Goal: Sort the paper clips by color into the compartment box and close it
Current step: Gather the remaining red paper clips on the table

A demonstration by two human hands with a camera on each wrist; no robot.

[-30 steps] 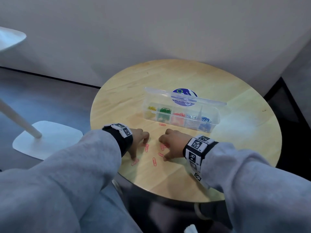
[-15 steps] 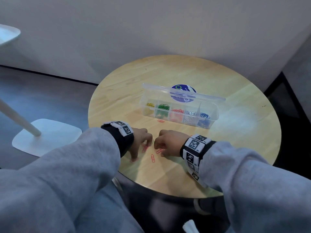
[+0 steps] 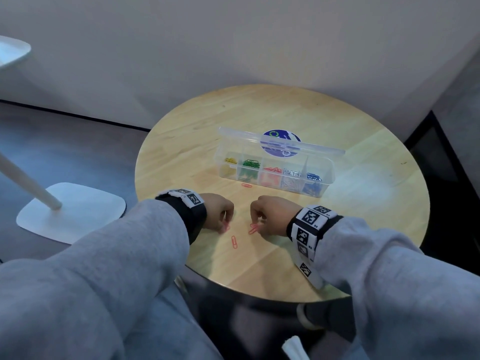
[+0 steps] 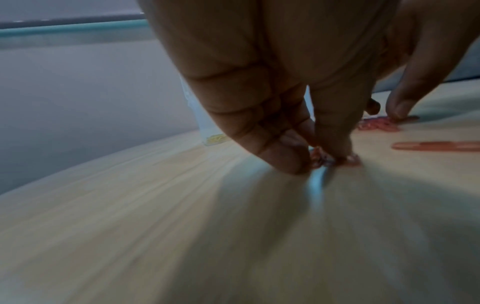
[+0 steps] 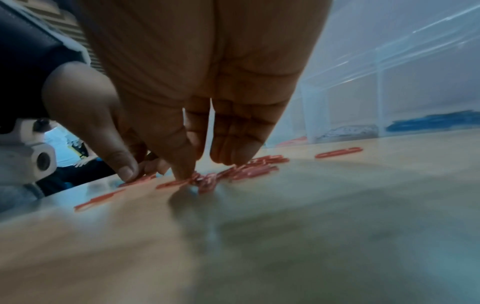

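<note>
My hands had drawn together, left hand (image 3: 218,213) and right hand (image 3: 270,216) fingers pinching red paper clips (image 5: 233,172) off the surface (image 3: 363,203) near the open box (image 3: 275,167), leaving few unsorted.

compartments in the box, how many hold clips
5, left to right in the box: yellow, green, red, silver, blue.

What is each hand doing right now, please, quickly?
Left hand: fingers curled, pinching red wire paper clips against the round wooden table.
Right hand: fingers curled, gathering a small red clip pile on the table.
</note>
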